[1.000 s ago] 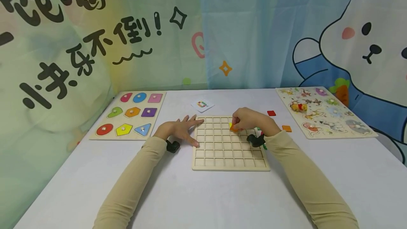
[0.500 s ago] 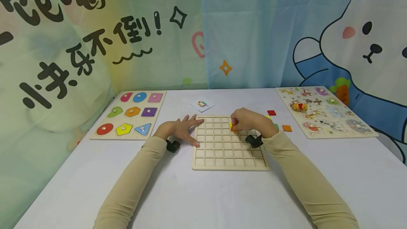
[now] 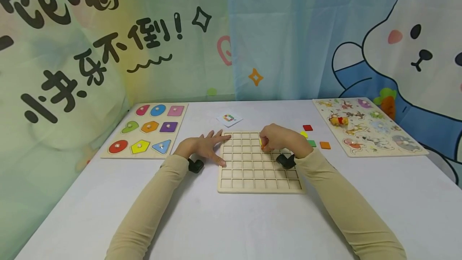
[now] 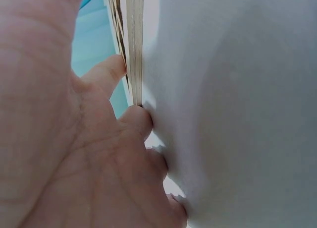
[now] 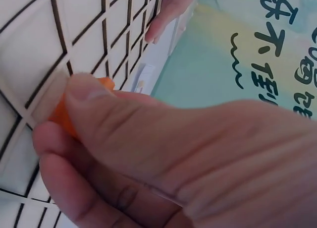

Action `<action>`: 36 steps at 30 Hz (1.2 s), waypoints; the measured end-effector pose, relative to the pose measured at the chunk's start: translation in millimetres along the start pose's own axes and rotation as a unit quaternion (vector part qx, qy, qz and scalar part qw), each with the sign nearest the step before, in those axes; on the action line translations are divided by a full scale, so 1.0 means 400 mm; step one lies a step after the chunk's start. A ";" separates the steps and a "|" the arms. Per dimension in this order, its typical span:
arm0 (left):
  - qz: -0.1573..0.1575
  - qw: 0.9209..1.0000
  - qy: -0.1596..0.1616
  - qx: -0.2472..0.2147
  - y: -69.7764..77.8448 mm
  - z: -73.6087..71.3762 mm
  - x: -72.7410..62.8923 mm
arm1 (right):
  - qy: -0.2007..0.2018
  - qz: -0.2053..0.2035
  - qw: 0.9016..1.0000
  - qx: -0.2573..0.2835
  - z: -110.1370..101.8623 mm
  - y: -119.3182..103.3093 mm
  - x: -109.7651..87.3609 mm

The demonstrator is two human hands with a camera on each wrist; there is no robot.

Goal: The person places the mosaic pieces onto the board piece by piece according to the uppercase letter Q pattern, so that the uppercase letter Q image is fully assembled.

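Nearest we have the gridded board (image 3: 245,173), our left hand (image 3: 205,147) spread at its left edge, our right hand (image 3: 278,137) pinching an orange tile (image 5: 63,117) at its farther cells, a small card (image 3: 229,119) beyond.

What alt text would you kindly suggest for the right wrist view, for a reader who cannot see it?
Close-up of a right hand pinching an orange piece at a pale grid board. Part of the left hand shows at the board's far edge, with a pale green backdrop bearing black writing beyond.
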State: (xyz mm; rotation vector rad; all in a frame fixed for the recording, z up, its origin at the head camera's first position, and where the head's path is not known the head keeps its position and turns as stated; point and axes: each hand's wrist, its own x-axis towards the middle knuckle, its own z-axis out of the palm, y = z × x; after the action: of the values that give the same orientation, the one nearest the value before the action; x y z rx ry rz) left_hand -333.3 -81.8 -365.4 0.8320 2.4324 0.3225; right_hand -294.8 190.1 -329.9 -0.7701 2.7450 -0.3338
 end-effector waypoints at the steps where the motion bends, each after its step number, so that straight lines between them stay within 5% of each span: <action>1: 0.000 1.000 -0.001 -0.001 -0.001 0.000 0.000 | -0.001 -0.001 1.000 0.001 0.001 0.000 0.000; 18: -0.003 1.000 -0.007 0.005 -0.004 0.002 0.007 | -0.009 0.027 0.999 0.026 0.013 0.007 0.005; 36: -0.003 1.000 0.002 -0.008 -0.004 -0.002 0.003 | 0.011 -0.003 1.000 0.009 0.022 0.018 0.013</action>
State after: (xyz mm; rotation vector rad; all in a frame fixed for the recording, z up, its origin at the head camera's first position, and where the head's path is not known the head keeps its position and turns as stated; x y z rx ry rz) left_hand -335.3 -82.3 -365.7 0.8167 2.4322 0.3397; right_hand -299.8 192.1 -341.2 -0.7736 2.7574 -0.3706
